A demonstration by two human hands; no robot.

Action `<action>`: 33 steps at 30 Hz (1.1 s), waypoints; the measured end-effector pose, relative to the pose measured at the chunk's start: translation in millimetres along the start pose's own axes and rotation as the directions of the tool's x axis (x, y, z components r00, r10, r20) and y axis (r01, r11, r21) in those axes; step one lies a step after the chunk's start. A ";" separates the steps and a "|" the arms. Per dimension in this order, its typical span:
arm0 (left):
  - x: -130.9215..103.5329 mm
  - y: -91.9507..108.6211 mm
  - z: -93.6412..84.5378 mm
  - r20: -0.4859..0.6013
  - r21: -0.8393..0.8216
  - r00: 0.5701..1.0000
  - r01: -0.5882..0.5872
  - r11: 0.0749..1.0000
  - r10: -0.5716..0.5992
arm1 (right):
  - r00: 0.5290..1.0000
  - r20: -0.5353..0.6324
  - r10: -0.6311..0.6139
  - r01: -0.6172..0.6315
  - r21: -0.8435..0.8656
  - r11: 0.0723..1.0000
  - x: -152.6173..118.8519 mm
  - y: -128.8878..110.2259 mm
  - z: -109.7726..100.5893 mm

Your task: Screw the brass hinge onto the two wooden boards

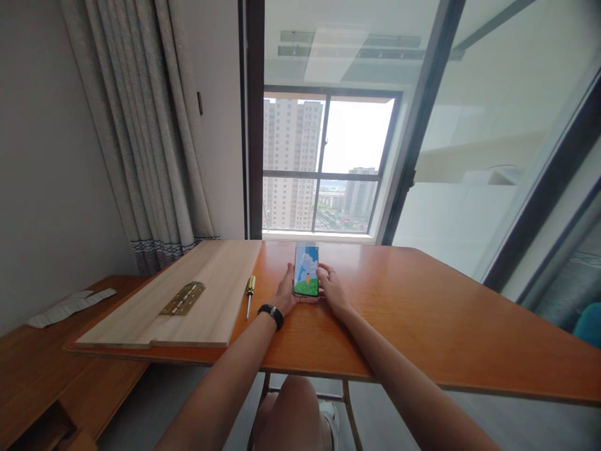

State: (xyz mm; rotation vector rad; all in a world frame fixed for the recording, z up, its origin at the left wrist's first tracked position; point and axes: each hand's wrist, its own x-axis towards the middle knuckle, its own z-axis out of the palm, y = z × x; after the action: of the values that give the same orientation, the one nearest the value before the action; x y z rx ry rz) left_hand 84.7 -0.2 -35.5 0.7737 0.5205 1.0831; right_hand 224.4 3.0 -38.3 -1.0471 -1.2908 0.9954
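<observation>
A smartphone (306,272) with a lit screen of blue sky and green grass is held upright-facing me over the table. My left hand (285,293) grips its left edge, a black band on that wrist. Around the right edge close the fingers of my right hand (332,288), which wears a ring. To the left lies a screwdriver (250,289) with a yellow and black handle, its shaft toward me. Beyond it, a brass hinge (184,299) rests with small pieces, probably screws, on a pale wooden board (220,269).
The orange-brown table (422,313) extends to the right. At left, a white strip of crumpled material (70,307) lies on a lower wooden surface (28,351). A grey curtain (141,125) hangs behind the board, and a window (323,169) stands beyond the table.
</observation>
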 end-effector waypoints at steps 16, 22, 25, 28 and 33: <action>-13.4 6.4 8.3 -0.042 0.003 0.999 -0.003 1.000 0.003 | 0.993 0.113 0.034 -0.046 0.099 0.994 -10.3 -8.6 1.4; -14.5 5.7 9.3 -0.044 0.006 0.999 0.002 1.000 -0.002 | 0.990 0.134 0.032 -0.045 0.092 0.995 -7.3 -3.3 -0.3; -14.9 4.9 9.9 -0.062 -0.003 0.998 -0.013 1.000 0.013 | 0.989 0.144 0.023 -0.038 0.098 0.995 -6.2 -1.8 -1.0; -15.4 4.4 11.1 -0.058 -0.019 0.998 -0.022 1.000 0.021 | 0.987 0.158 0.018 -0.035 0.106 0.994 -6.3 -1.7 -1.1; -15.7 4.9 12.4 -0.070 -0.006 0.997 -0.018 1.000 0.018 | 0.987 0.161 0.024 -0.041 0.104 0.994 -7.3 -3.3 -0.7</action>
State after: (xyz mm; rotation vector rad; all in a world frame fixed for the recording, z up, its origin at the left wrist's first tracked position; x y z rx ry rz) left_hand 84.5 -17.1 -23.8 0.7373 0.5700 1.1316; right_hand 224.9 -5.0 -37.0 -0.9236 -1.3368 1.1802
